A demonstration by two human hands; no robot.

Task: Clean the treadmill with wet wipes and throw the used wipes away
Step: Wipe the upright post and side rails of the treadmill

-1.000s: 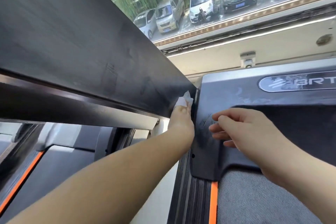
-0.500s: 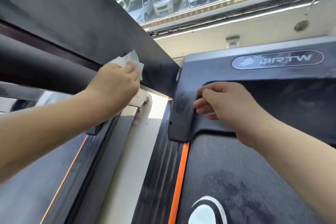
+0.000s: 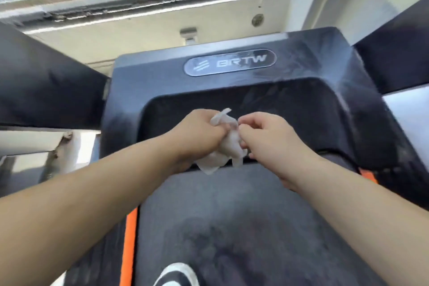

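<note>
The treadmill (image 3: 301, 69) fills the view from 12 to 6 o'clock. Its grey belt (image 3: 232, 204) runs down to 6, with an orange stripe (image 3: 130, 239) along the edge at 7. Dark uprights stand at 9 o'clock (image 3: 46, 90) and 2 o'clock (image 3: 394, 62). The hood (image 3: 162, 81) at 12 shows pale streaks round its badge (image 3: 229, 61); whether these are wet smears or dust, I cannot tell.

Both hands meet at centre, above where the hood meets the belt. The left hand (image 3: 199, 132), coming from 8 o'clock, has its fingers curled round a bunched white wipe (image 3: 229, 148). The right hand (image 3: 269, 139), from 4 o'clock, pinches the wipe's near edge. The wipe hangs between them, clear of the treadmill, with a loose corner dangling toward 6.

This looks like a pause between wiping passes: the wipe is being refolded for a fresh face, or balled up for the bin. I cannot say which. If refolding, the next move needs a flat clean side pressed onto the streaked hood. If discarding, it needs a bin, and none is in view.
</note>
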